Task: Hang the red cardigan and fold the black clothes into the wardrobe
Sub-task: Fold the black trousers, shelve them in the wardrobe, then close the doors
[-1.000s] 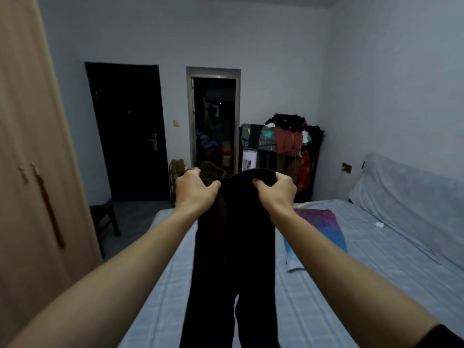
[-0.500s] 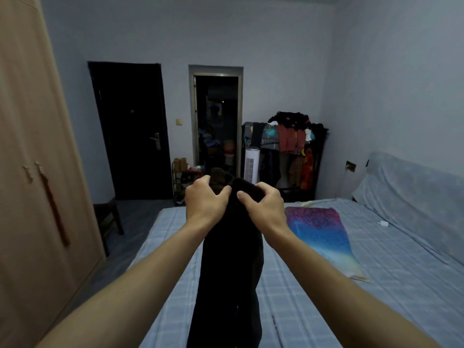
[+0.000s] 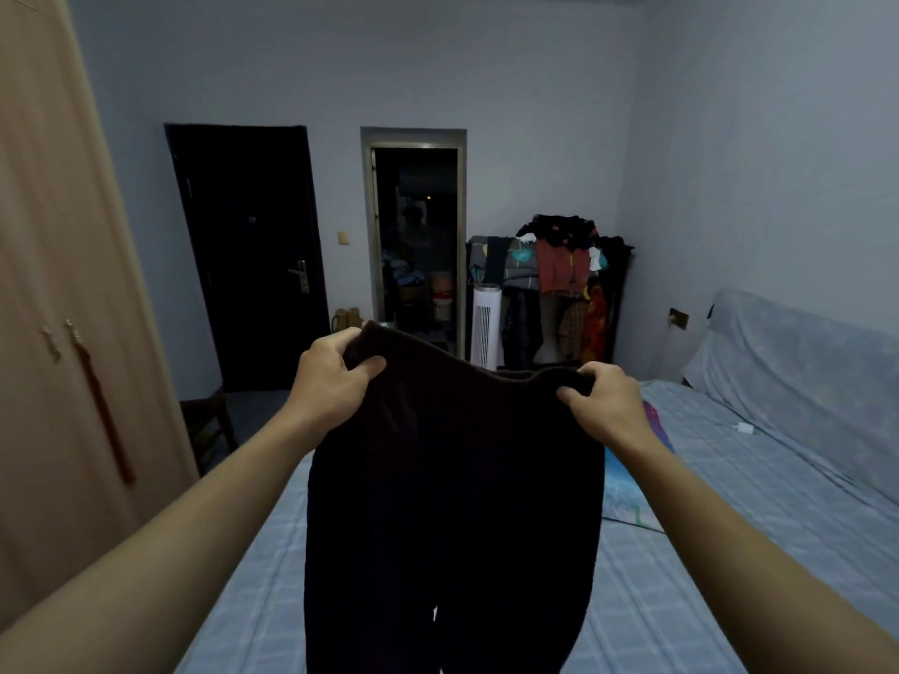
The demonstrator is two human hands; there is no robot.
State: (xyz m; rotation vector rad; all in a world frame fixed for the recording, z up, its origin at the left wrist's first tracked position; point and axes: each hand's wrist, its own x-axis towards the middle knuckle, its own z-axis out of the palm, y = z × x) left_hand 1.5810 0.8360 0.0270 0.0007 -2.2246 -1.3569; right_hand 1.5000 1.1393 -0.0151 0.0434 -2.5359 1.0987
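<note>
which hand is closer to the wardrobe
Left. The left hand holds the black garment at the corner toward the wardrobe; the right hand holds the other corner, farther from it.

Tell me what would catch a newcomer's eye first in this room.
The black trousers fill the middle, held up by the waistband between the left hand and the right hand, and hang over the blue checked bed. In the far right corner a rack is heaped with clothes, some of them red. The tan wardrobe stands along the left with its doors shut.
</note>
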